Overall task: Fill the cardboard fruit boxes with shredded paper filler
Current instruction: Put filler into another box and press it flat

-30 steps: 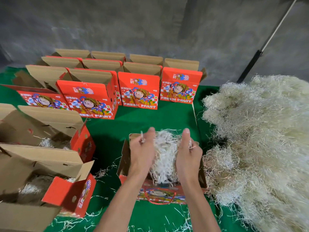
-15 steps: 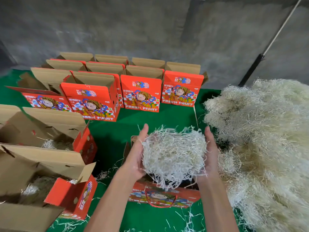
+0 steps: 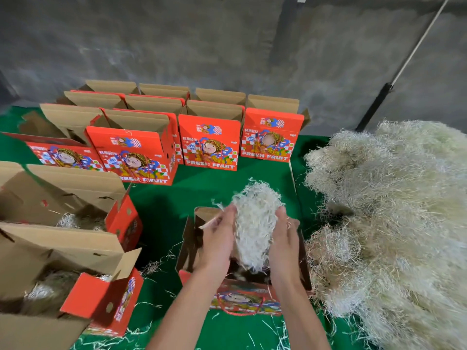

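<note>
Both hands press a wad of shredded paper point(image 3: 255, 223) between them over the open fruit box point(image 3: 242, 296) on the green cloth point(image 3: 202, 188): the left hand point(image 3: 217, 238) and right hand point(image 3: 284, 243) clasp its sides, fingers curled in (blurred). The big filler heap point(image 3: 391, 223) lies just right; empty boxes point(image 3: 209, 137) stand behind.

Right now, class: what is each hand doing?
Left hand: holds the wad of shredded paper.
Right hand: holds the same wad, over the open box.
</note>
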Demonstrator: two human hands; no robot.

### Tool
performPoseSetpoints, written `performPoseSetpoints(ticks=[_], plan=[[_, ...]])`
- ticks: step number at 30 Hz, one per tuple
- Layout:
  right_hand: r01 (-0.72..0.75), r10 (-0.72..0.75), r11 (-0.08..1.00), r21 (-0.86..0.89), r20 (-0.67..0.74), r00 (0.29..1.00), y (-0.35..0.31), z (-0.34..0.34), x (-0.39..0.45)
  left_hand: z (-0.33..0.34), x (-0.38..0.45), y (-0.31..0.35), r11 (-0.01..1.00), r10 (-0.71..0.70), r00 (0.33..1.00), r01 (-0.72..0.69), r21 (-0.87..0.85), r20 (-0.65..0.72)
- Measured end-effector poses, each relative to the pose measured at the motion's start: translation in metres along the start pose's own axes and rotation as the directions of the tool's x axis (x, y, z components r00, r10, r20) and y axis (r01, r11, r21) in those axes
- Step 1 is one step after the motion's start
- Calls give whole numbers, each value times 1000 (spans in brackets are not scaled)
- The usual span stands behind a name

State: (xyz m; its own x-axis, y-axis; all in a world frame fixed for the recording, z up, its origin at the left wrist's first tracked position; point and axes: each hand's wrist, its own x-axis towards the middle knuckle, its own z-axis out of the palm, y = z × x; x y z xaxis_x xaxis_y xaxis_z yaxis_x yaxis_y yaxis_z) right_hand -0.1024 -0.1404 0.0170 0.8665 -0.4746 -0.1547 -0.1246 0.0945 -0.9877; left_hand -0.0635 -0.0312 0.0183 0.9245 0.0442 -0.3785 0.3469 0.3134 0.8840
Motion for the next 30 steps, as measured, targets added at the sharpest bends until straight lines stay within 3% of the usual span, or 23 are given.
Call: performPoseSetpoints(ticks=[2,4,7,10,12,14,17,19,21,23,26,30], plan=[[260,-266,963,-67,-91,960,4,7,-5,3,-9,-2,985,88,995,-80,155,-41],[445,-474,877,-182,-174,863,4,10,-4,1,-15,0,965,151,988,-140,223,-31],[544,-579,813,-206,-197,791,4,15,-5,5,-24,5,935,253,966,-257,244,49],[547,-541,837,-13,-170,823,1,26,-15,12,-22,7,911,338,941,-333,244,20],[489,-462,868,86,-221,859,-1,25,-15,10,-16,7,937,278,958,-255,239,-70],[425,-408,905,28,-226,885,-3,17,-8,3,-12,4,960,185,979,-162,229,-81],[336,-348,930,-147,-68,935,-3,15,-1,2,-15,0,974,101,995,-103,204,18],[304,-335,921,-244,-93,938,-4,21,-3,5,-18,-2,967,112,992,-122,225,57],[376,-419,885,-275,-118,900,-4,21,-3,5,-16,2,964,190,980,-199,175,65],[398,-420,896,-195,-85,903,-4,13,1,-2,-13,9,950,226,973,-228,213,34],[323,-332,942,-89,-125,935,-7,-2,11,-17,2,16,962,177,981,-155,224,-82],[298,-299,954,-32,-174,938,-11,-20,18,-38,20,30,999,47,977,-46,11,-210]])
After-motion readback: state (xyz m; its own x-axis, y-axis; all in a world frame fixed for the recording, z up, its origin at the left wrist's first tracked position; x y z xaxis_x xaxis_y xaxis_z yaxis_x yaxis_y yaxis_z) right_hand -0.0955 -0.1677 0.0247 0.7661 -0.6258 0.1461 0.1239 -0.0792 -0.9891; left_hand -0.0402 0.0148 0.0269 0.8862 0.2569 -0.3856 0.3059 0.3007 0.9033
